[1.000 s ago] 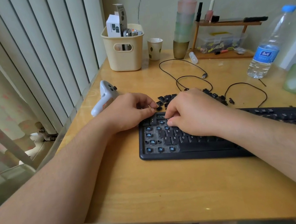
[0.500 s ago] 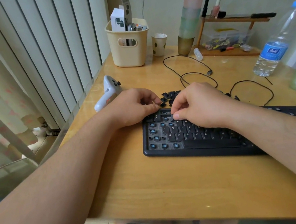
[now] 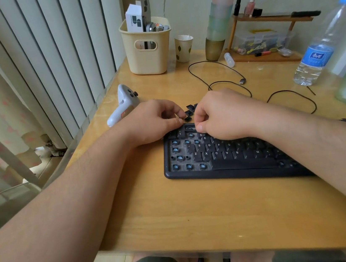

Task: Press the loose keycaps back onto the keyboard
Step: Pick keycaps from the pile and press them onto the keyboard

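The black keyboard [image 3: 227,163] lies on the wooden table, and its left part shows several bare blue switches with no caps. A few loose black keycaps [image 3: 189,107] sit on the table just behind its top-left corner. My left hand [image 3: 151,122] rests at that corner with fingers curled; its thumb and index fingertip pinch a loose keycap [image 3: 187,119] at the keyboard's back edge. My right hand [image 3: 220,113] is curled over the top rows, its thumb tip pressed down on the top row. What lies under its fingers is hidden.
A white game controller [image 3: 123,104] lies left of my left hand. A black cable [image 3: 221,73] loops behind the keyboard. At the back stand a cream basket [image 3: 148,48], a paper cup [image 3: 183,48], stacked cups [image 3: 218,32], a wooden shelf [image 3: 267,52], and a water bottle [image 3: 319,45] at right.
Both hands stay at the keyboard's top-left corner. The camera has tilted, so the scene sits lower and further right in view; the fingers shifted only slightly.
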Demonstrator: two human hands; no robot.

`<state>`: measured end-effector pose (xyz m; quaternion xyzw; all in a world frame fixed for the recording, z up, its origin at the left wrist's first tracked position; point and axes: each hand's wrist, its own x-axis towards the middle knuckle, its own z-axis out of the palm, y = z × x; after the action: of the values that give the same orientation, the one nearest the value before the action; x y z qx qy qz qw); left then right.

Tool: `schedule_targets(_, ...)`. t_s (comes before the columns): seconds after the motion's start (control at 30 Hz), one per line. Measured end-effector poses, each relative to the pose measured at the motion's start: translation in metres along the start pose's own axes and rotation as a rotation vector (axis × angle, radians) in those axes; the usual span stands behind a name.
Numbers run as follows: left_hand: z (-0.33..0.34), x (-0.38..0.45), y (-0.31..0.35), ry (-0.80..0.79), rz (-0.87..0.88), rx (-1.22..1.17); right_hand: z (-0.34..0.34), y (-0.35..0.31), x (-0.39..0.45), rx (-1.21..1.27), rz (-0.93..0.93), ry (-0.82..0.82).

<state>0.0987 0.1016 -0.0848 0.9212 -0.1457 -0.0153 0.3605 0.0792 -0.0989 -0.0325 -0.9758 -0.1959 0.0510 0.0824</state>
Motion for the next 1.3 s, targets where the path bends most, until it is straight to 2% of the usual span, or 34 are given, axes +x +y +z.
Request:
schedule_targets(0.1, 0.000, 0.000, -0.001, 0.002, 0.006, 0.007, 0.004, 0.003, 0.004, 0.143, 0.083, -0.030)
schedule_targets(0.27, 0.000, 0.002, -0.002, -0.004, 0.007, -0.009, 0.007, 0.015, 0.007, 0.457, 0.232, 0.064)
schedule_targets(0.57, 0.001, 0.005, -0.004, 0.003, 0.011, -0.010, 0.010, 0.009, 0.005, 0.299, 0.165, -0.066)
schedule_targets(1.07, 0.001, 0.005, -0.004, 0.000, 0.009, 0.005, -0.008, -0.005, 0.012, 0.069, 0.112, -0.166)
schedule_targets(1.3, 0.002, 0.005, -0.006, -0.006, 0.008, -0.007, -0.003, 0.006, 0.016, 0.181, 0.198, -0.158)
